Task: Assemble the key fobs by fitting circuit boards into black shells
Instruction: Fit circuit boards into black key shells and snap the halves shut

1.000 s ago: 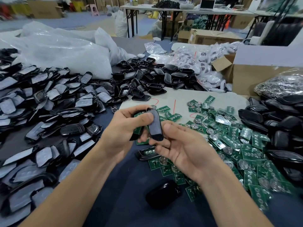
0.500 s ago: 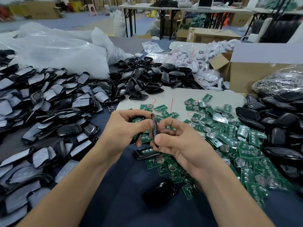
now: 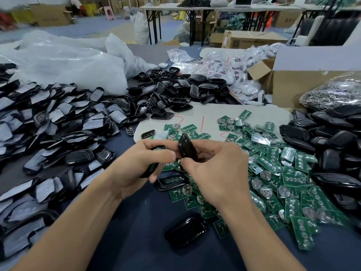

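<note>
bare cloth point(image 3: 125, 231) in front, shell pile point(image 3: 58, 124) left, boards point(image 3: 283, 173) right

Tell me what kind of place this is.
Most likely a small electronics assembly workshop inside a warehouse: heaps of black shells, loose green circuit boards spread on the table, and cardboard boxes by folding tables behind.

Black shell point(image 3: 186, 148) edge-on between left hand point(image 3: 136, 169) and right hand point(image 3: 216, 173), above green circuit boards point(image 3: 283, 173).
</note>
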